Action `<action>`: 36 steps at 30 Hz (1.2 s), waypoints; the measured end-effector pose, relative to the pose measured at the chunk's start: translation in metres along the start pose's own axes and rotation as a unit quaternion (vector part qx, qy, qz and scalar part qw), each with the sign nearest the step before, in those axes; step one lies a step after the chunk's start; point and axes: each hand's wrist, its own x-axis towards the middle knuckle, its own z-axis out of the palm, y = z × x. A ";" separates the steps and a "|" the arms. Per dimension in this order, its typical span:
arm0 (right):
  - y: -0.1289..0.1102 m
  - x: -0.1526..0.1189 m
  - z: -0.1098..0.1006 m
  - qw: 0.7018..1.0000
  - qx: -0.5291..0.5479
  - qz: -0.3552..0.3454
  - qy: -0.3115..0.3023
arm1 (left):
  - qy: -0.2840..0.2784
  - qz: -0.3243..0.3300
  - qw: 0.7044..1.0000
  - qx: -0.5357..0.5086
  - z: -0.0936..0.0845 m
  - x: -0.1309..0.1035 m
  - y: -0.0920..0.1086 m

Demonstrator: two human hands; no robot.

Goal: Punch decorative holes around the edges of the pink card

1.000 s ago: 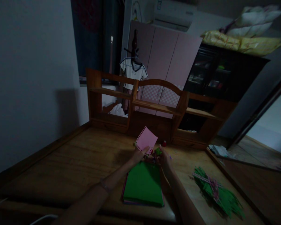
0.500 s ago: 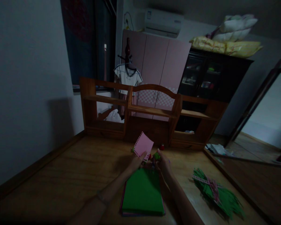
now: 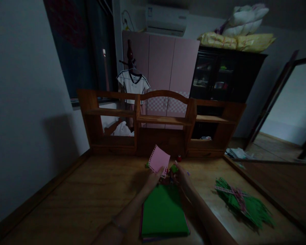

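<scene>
My left hand point(image 3: 155, 177) grips a pink sheet of paper point(image 3: 159, 159) by its lower edge; the paper stands tilted up, with rows of small notches along its borders. My right hand point(image 3: 183, 177) is closed beside a small green piece point(image 3: 173, 168). Darkness hides whether its fingers hold that piece or something else. Between the hands lie small red and dark items, too dim to name. Below them, nearer to me, a stack of coloured sheets with a green one point(image 3: 165, 212) on top rests on the wooden table point(image 3: 91, 197).
On the right lies a bundle of green fringed strips point(image 3: 255, 204) crossed with pink ones. A small red item point(image 3: 179, 158) stands near the wooden shelf unit point(image 3: 165, 119) at the table's back. A raised wooden edge point(image 3: 265, 194) runs along the right side.
The view has shifted, so the table things appear slightly farther right. Both hands keep nearly the same place over the table, and the pink paper stays in my left hand.
</scene>
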 end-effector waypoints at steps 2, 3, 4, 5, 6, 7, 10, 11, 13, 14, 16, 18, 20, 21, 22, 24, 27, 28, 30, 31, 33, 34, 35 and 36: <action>-0.001 -0.001 0.001 1.000 -0.009 0.007 -0.004 | -0.006 -0.016 1.000 0.002 0.000 0.000 -0.001; -0.002 -0.002 0.002 1.000 -0.012 0.007 -0.003 | -0.008 -0.022 1.000 0.002 0.000 0.000 -0.002; -0.004 -0.004 0.003 1.000 -0.013 0.004 -0.002 | -0.009 -0.023 1.000 0.003 0.000 0.000 -0.002; -0.005 -0.005 0.005 1.000 -0.013 0.003 0.002 | -0.012 -0.024 1.000 0.004 0.000 -0.001 -0.002; -0.007 -0.007 0.006 1.000 -0.011 0.001 0.010 | -0.015 -0.027 1.000 0.005 0.000 -0.001 -0.002; -0.009 -0.008 0.008 1.000 -0.008 0.002 0.017 | -0.018 -0.031 0.999 0.005 0.000 -0.001 -0.002; -0.013 -0.011 0.011 0.999 -0.006 0.010 0.030 | -0.010 -0.035 0.999 0.001 0.000 -0.002 0.000; -0.013 -0.012 0.011 0.999 -0.008 0.013 0.032 | -0.005 -0.028 1.000 -0.003 -0.001 -0.002 0.001; -0.011 -0.012 0.011 0.999 -0.009 0.017 0.033 | -0.004 -0.012 1.000 -0.009 -0.002 -0.002 0.001; -0.010 -0.011 0.010 0.999 -0.009 0.016 0.036 | -0.002 -0.007 1.000 -0.010 -0.002 -0.001 0.001; -0.007 -0.011 0.007 0.999 -0.014 0.005 0.040 | 0.001 -0.005 1.000 -0.005 -0.003 0.000 0.000; -0.004 -0.010 0.003 0.998 -0.035 -0.025 0.047 | 0.000 -0.005 1.000 0.000 -0.003 0.000 -0.001; -0.003 -0.007 -0.003 0.994 -0.061 -0.061 0.063 | -0.003 0.002 1.000 0.003 -0.002 0.001 -0.001; -0.003 -0.006 -0.006 0.992 -0.072 -0.075 0.069 | -0.001 0.005 1.000 0.005 -0.001 0.001 -0.001; -0.004 -0.004 -0.008 0.990 -0.077 -0.091 0.080 | 0.005 0.005 1.000 0.008 -0.001 0.002 -0.001; -0.005 0.000 -0.013 0.985 -0.072 -0.119 0.103 | 0.015 -0.003 1.000 0.015 -0.001 0.003 -0.001; -0.006 0.006 -0.017 0.978 -0.054 -0.150 0.138 | 0.018 -0.009 1.000 0.023 -0.001 0.004 -0.004; -0.006 0.007 -0.018 0.976 -0.051 -0.155 0.145 | 0.018 -0.008 0.999 0.025 -0.002 0.004 -0.005; -0.006 0.008 -0.020 0.973 -0.055 -0.162 0.152 | 0.024 -0.008 0.999 0.029 -0.002 0.004 -0.005; -0.006 0.007 -0.020 0.972 -0.060 -0.164 0.154 | 0.029 -0.010 0.999 0.031 -0.003 0.004 -0.005; -0.007 0.005 -0.019 0.973 -0.070 -0.165 0.148 | 0.031 -0.014 0.999 0.029 -0.003 0.003 -0.003; -0.009 0.003 -0.019 0.973 -0.076 -0.166 0.139 | 0.030 -0.016 0.999 0.027 -0.003 0.003 -0.002; -0.010 0.001 -0.018 0.974 -0.082 -0.167 0.129 | 0.027 -0.015 0.999 0.022 -0.003 0.002 -0.001; -0.011 -0.001 -0.017 0.974 -0.092 -0.170 0.118 | 0.024 -0.012 0.999 0.018 -0.002 0.002 0.000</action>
